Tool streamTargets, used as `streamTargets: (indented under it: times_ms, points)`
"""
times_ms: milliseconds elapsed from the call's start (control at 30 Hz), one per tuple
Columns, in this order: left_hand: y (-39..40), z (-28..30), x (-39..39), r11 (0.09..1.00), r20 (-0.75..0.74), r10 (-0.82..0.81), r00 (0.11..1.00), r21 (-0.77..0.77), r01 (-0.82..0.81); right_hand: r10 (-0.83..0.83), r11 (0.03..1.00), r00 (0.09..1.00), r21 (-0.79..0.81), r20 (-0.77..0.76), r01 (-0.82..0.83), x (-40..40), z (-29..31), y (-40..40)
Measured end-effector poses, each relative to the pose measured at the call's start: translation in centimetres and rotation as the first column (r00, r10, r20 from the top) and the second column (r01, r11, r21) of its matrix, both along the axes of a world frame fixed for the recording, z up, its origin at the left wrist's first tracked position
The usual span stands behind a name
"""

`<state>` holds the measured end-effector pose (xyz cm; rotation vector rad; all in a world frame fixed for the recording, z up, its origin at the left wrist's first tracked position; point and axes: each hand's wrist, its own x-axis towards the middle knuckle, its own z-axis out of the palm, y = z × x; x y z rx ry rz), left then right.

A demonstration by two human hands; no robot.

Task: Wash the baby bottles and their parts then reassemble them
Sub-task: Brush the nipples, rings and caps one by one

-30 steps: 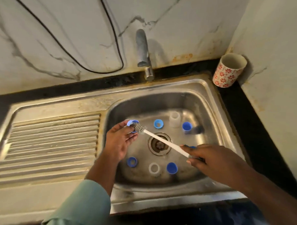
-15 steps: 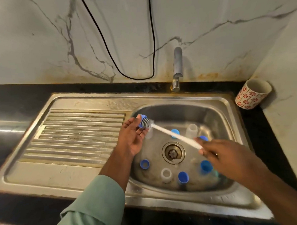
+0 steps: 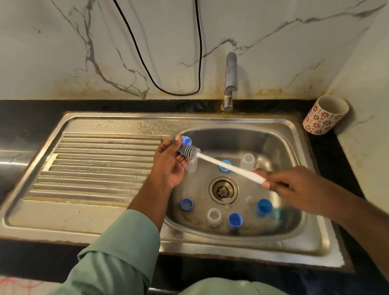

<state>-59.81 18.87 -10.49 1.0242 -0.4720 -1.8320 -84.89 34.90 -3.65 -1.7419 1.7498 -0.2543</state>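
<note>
1. Here we hold a small blue ring (image 3: 186,139) in our left hand (image 3: 169,166), thumb and fingers curled round it, above the far-left rim of the sink basin (image 3: 275,137), up and left of the drain (image 3: 223,190).
2. Our right hand (image 3: 298,187) pinches the white handle of the bottle brush (image 3: 221,165), whose grey bristle head lies against the ring; the handle slants across above the drain.
3. Around the drain we see loose parts lying apart: a blue cap (image 3: 225,165) and a clear bottle (image 3: 247,160) beyond it, more blue caps and a clear piece on the near side.
4. We judge the washing to be in its early or middle stretch: one part is being scrubbed and nothing is reassembled.
5. The tap (image 3: 230,80) behind the drain shows no running water, so rinsing seems to remain.
</note>
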Motion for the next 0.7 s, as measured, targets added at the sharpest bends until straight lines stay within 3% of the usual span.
streamTargets:
  times_ms: [100,200,333,433,500,600,700]
  points:
    - [-0.1,-0.1,0.6,1.000,0.023,-0.005,1.000,-0.005,0.005,-0.121,0.992,0.991,-0.038,0.055,0.123,-0.1,-0.9,-0.4]
    - [-0.4,-0.5,1.6,0.999,0.011,0.042,0.999,0.003,-0.042,0.019,1.000,0.999,0.012,-0.051,-0.018,0.6,-1.8,-0.3]
    - [-0.8,-1.1,2.1,1.000,0.031,0.026,0.999,0.005,-0.026,-0.117,0.991,0.990,-0.049,0.074,0.121,1.1,-1.6,-0.9]
    - [-1.4,-1.0,2.5,0.999,0.046,0.047,0.998,0.002,-0.047,-0.068,0.998,0.998,0.012,-0.008,0.068,2.3,-2.0,-0.8]
    - [-1.2,-1.4,2.7,0.999,0.065,0.039,0.997,0.012,-0.040,-0.052,0.998,0.999,0.032,0.012,0.051,2.7,-2.1,-0.7]
    - [-0.7,-1.8,3.0,0.999,0.088,0.025,0.996,0.027,-0.027,-0.161,0.987,0.986,0.010,0.052,0.161,2.7,-2.4,-0.7]
    - [-0.6,-1.8,3.3,0.999,0.074,0.037,0.997,0.018,-0.038,-0.097,0.992,0.993,0.090,0.063,0.091,3.0,-2.5,0.1]
